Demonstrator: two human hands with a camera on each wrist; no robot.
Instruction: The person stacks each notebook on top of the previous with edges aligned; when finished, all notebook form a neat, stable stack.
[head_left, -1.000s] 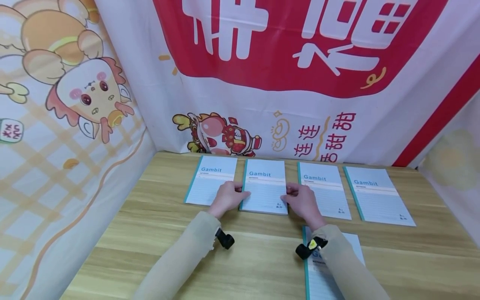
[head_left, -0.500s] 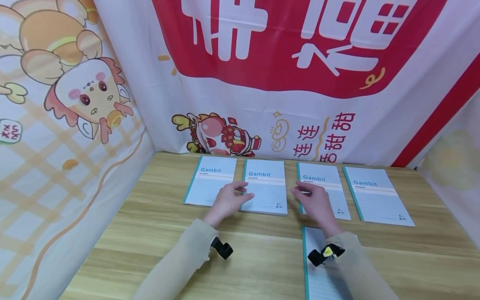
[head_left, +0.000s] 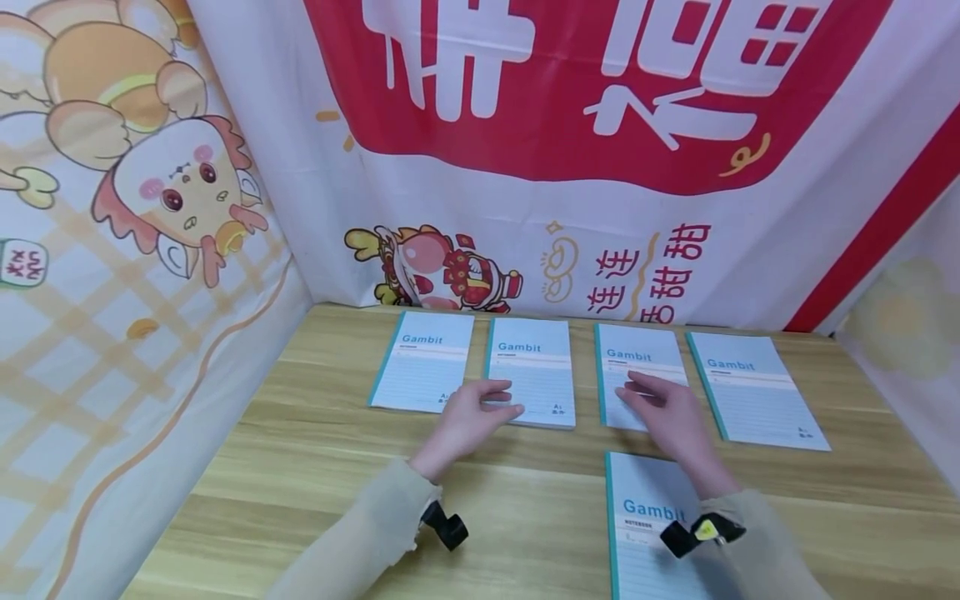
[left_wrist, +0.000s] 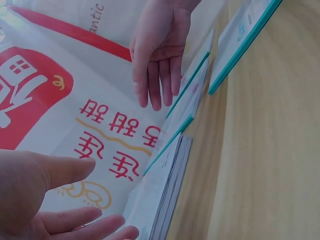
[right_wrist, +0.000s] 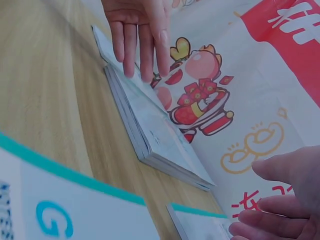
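In the head view my left hand (head_left: 472,417) hovers over the lower left corner of a small stack of Gambit notebooks (head_left: 529,371), its fingers relaxed and holding nothing. The stack's several layers show along its edge in the right wrist view (right_wrist: 145,132). My right hand (head_left: 671,417), fingers loosely extended, is above another Gambit notebook (head_left: 637,346) and hides part of its cover. Nearer the front lies a further notebook (head_left: 637,492), partly covered by my right forearm. All have pale blue covers with teal spines.
Left of the stack lies a notebook (head_left: 423,358), and at the far right another notebook (head_left: 753,387), all in one row on the wooden table (head_left: 315,467). A printed cloth (head_left: 450,192) hangs behind the row, and a patterned cloth (head_left: 150,333) borders the left side.
Both hands have let go of the stack's sides. My right hand has moved right over the neighbouring notebook; my left has shifted slightly toward the front and right. The notebooks stay in place.
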